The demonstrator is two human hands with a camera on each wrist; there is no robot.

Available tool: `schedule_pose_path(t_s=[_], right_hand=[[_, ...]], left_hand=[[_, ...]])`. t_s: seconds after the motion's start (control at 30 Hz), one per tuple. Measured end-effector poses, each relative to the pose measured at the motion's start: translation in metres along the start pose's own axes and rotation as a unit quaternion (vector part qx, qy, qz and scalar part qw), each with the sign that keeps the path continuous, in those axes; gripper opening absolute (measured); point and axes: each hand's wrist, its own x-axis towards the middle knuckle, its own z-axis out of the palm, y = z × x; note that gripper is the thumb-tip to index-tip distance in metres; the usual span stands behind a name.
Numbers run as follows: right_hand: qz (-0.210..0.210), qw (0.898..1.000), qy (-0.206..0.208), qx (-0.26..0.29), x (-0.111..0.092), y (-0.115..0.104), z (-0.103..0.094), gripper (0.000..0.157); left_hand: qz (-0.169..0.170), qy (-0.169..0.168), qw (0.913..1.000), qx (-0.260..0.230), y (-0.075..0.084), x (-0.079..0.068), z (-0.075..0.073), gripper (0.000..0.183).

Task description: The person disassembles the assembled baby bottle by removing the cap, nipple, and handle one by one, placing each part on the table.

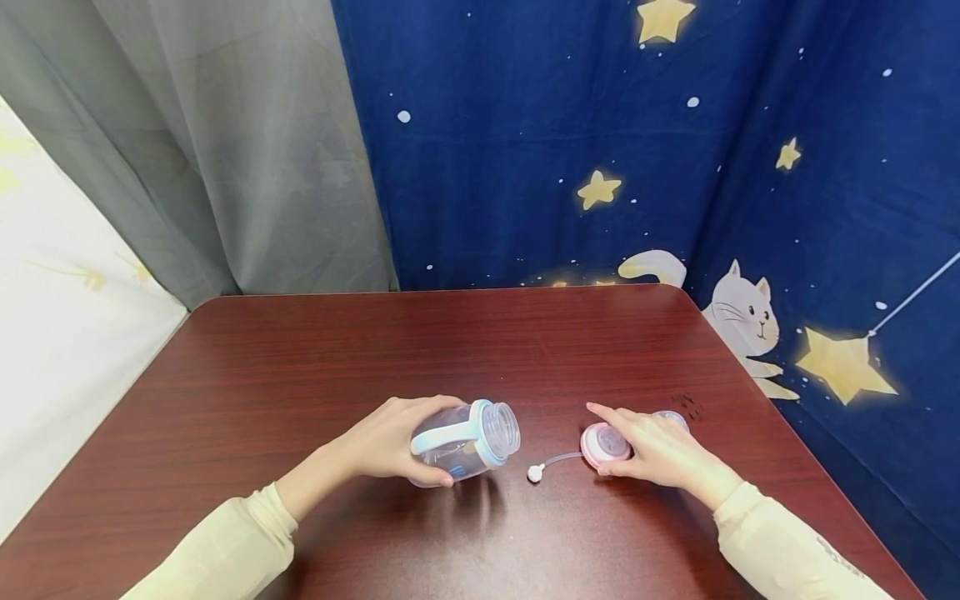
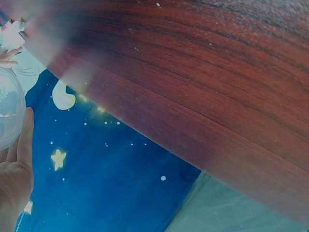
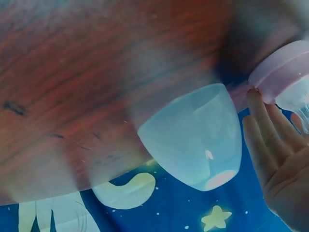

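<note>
My left hand grips a clear baby bottle round its base end, thumb below and fingers over the top. The bottle has a pale blue collar and handle; it is tilted, its uncovered threaded mouth facing right. In the left wrist view only part of the bottle shows at the edge. My right hand holds a pink nipple top between thumb and fingers; fingertips lie at its pink ring in the right wrist view. From it a thin straw with a white weighted end extends left.
A translucent dome-shaped cap stands beside the right hand, partly hidden behind it in the head view. Dark marks spot the brown table near its right side. Grey and starry blue curtains hang behind the far edge.
</note>
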Motion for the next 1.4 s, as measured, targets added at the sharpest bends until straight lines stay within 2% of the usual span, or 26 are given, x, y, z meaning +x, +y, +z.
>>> schedule_pose_path(t_s=[0.17, 0.33, 0.57, 0.7, 0.9, 1.2, 1.4], right_hand=[[0.019, 1.0, 0.011, -0.017, 0.004, -0.004, -0.007, 0.068], [0.016, 0.999, 0.046, 0.001, 0.013, -0.011, -0.016, 0.059], [-0.025, 0.992, 0.123, 0.033, 0.026, -0.027, -0.023, 0.051], [-0.056, 0.986, 0.143, 0.062, 0.033, -0.037, -0.024, 0.051], [-0.087, 0.982, 0.14, 0.093, 0.042, -0.054, -0.022, 0.048], [-0.089, 0.982, 0.105, 0.132, 0.05, -0.071, -0.014, 0.059], [-0.098, 0.981, 0.092, 0.139, 0.055, -0.078, -0.008, 0.06]], left_hand=[[-0.001, 0.0, 1.0, 0.003, 0.001, 0.0, 0.0, 0.074], [-0.002, 0.0, 1.0, 0.001, 0.002, -0.001, 0.001, 0.076], [-0.001, 0.0, 1.0, 0.002, 0.003, 0.0, 0.001, 0.076], [-0.002, 0.0, 1.0, 0.0, 0.004, 0.0, 0.001, 0.076], [0.004, 0.002, 1.0, -0.003, 0.004, 0.001, 0.001, 0.074], [0.009, 0.004, 0.9999, -0.002, 0.005, 0.002, 0.002, 0.075], [0.008, 0.004, 0.9999, -0.006, 0.006, 0.002, 0.002, 0.075]])
